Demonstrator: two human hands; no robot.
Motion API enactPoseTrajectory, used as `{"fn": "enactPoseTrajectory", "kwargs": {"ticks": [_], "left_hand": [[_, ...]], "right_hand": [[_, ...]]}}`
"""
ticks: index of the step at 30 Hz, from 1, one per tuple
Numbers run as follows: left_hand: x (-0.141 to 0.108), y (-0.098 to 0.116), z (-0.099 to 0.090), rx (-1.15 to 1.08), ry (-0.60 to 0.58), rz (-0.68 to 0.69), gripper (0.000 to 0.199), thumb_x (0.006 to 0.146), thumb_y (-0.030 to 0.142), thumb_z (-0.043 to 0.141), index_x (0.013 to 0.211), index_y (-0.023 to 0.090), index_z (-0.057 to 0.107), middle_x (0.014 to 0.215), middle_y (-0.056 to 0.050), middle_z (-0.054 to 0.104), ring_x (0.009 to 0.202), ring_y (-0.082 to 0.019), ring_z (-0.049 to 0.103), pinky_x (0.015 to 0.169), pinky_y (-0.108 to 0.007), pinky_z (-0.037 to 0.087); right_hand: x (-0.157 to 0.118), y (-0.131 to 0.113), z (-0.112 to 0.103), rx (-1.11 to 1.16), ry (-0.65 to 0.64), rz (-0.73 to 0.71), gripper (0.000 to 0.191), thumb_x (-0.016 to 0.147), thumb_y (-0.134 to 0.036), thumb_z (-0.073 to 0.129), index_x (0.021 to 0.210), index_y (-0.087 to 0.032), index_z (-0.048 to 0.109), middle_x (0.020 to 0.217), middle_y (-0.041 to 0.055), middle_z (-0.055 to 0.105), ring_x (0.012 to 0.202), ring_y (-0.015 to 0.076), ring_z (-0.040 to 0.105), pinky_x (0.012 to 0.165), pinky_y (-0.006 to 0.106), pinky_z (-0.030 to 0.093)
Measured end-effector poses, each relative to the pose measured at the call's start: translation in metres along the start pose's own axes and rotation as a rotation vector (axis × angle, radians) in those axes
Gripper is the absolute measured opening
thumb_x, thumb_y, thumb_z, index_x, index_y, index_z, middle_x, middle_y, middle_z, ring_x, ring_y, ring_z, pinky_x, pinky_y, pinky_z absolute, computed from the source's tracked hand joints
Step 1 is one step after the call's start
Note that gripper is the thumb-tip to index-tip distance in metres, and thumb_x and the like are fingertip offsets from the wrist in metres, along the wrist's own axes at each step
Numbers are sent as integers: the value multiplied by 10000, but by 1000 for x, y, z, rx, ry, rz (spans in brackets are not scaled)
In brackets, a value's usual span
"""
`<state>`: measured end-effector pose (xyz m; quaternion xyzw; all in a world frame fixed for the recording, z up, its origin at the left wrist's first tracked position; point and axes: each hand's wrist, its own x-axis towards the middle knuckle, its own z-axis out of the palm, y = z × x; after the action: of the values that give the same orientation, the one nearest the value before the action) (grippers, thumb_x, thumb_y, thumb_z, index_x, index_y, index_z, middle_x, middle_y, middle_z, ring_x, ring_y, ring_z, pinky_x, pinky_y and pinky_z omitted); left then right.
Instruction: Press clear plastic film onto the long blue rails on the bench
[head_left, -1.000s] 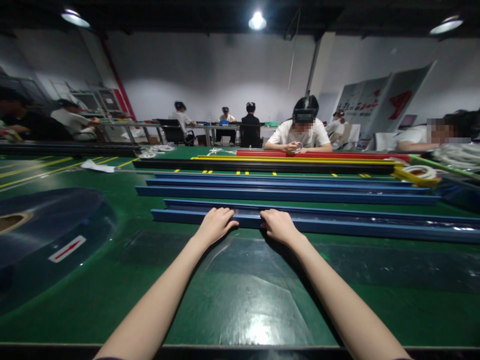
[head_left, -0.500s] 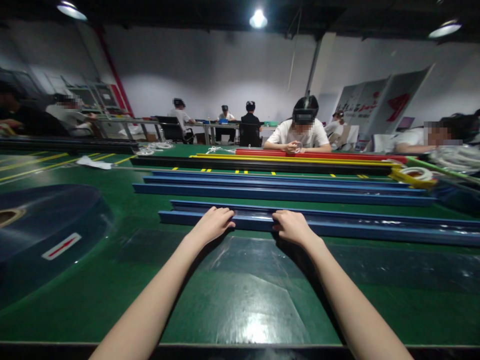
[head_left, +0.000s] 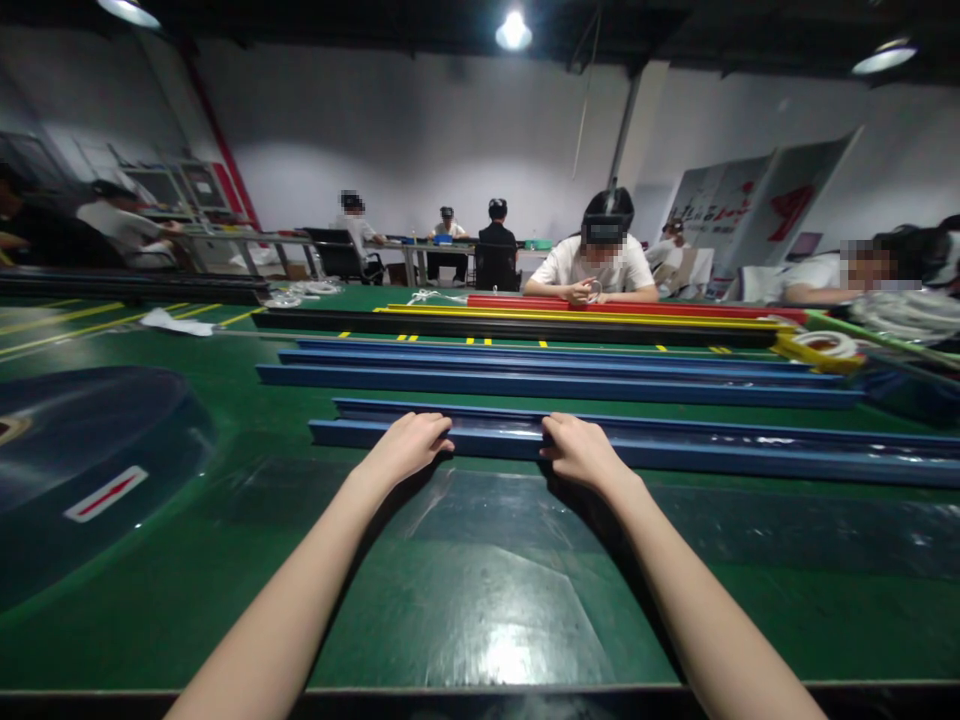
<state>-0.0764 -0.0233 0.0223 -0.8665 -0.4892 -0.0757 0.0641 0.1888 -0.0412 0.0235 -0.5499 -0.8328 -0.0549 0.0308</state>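
A long blue plastic channel (head_left: 487, 441) lies lengthwise across the table, with glossy clear film (head_left: 517, 425) showing inside it. My left hand (head_left: 411, 442) is curled over its near wall, fingers inside the groove and thumb on the near side. Farther right along the same wall, my right hand (head_left: 577, 448) is closed over the channel, its fingertips partly hidden. A stretch of channel shows between the two hands. In front of them, a clear plastic strip (head_left: 300, 490) lies flat on the green tabletop, passing beneath my wrists.
A large roll of clear film (head_left: 112, 430) with a red-arrow label is at left. Beyond my hands lie another blue channel (head_left: 525, 380), a black bar (head_left: 525, 327), yellow and red lengths (head_left: 675, 306). A co-worker (head_left: 592, 265) sits opposite; white coils (head_left: 829, 345) lie right.
My left hand has slid a little to the left along the blue channel, widening the gap between my hands. The right hand stays at about the same spot. The view has shifted slightly.
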Motion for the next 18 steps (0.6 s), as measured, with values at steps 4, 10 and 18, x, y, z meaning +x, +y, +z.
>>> {"fn": "enactPoseTrajectory", "kwargs": {"ticks": [4, 10, 18], "left_hand": [[0, -6, 4, -20, 7, -12, 172, 855, 343, 490, 766, 211, 553, 843, -14, 632, 808, -178, 585, 625, -236, 347], [0, -15, 12, -23, 2, 15, 205, 875, 387, 438, 832, 228, 560, 903, -8, 628, 860, -177, 580, 630, -233, 357], [2, -21, 19, -12, 4, 58, 224, 889, 390, 424, 904, 226, 576, 953, -21, 630, 896, -174, 575, 693, -244, 364]], "right_hand": [[0, -2, 0, -53, 5, -25, 159, 808, -215, 480, 950, -161, 526, 1001, 96, 597, 938, 195, 546, 643, 249, 344], [-1, -1, 0, -80, 20, -53, 175, 806, -213, 476, 967, -157, 515, 1009, 101, 599, 949, 202, 550, 641, 253, 351], [-2, -1, 1, -95, 34, -72, 180, 799, -200, 474, 967, -158, 520, 1010, 98, 605, 941, 198, 561, 650, 255, 368]]}}
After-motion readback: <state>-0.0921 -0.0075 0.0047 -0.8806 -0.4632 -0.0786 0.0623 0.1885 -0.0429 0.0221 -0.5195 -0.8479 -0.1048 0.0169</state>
